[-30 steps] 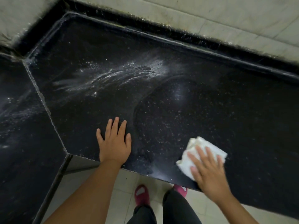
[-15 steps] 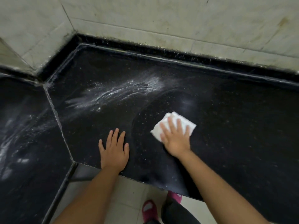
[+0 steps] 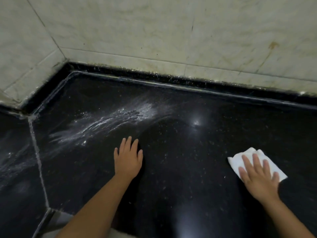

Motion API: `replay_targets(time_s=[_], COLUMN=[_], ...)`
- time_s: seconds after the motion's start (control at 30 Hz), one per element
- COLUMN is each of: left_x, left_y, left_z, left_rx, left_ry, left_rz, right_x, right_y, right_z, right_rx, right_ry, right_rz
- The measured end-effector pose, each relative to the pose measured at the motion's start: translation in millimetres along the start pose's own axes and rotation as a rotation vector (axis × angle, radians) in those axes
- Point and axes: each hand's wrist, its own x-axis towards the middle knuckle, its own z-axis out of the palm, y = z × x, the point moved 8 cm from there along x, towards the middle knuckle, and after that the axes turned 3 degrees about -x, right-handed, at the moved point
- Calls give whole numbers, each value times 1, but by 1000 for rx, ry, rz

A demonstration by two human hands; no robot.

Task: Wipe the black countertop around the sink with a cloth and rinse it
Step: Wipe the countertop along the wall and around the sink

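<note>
The black speckled countertop [image 3: 180,169] fills the lower view. A folded white cloth [image 3: 238,160] lies flat on it at the right, and my right hand [image 3: 257,177] presses on it with straight, spread fingers. My left hand [image 3: 127,160] rests flat on the bare counter near the middle, palm down, holding nothing. A white powdery smear [image 3: 106,122] streaks the counter beyond and left of my left hand. No sink is in view.
A pale tiled wall [image 3: 154,40] rises behind a raised black back lip [image 3: 171,79]. A grout seam [image 3: 38,160] joins an angled counter slab at the left, also smeared white. The counter's front edge [image 3: 51,212] shows at lower left, with floor below.
My right hand has slid the cloth from the middle of the counter out to the right. My left hand stays planted. The view has tilted up toward the wall.
</note>
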Motion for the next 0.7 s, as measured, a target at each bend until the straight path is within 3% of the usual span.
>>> replay_targets(time_s=[0.13, 0.23, 0.37, 0.5, 0.6, 0.7], left_x=[25, 27, 29, 31, 30, 31], left_y=[-8, -13, -14, -15, -14, -14], left_z=[11, 16, 17, 16, 14, 15], left_rx=[59, 75, 76, 49, 31, 32], left_ry=[-14, -28, 0, 15, 18, 8], left_rz=[-86, -104, -117, -129, -135, -138], right_x=[63, 92, 94, 40, 10, 19], right_y=[-34, -84, -196, -273, -249, -167], right_z=[-30, -43, -30, 0, 20, 20], right_rx=[72, 51, -83, -125, -189, -212], right_ry=[49, 56, 57, 31, 118, 84], right_rz=[61, -14, -361, -694, -838, -628])
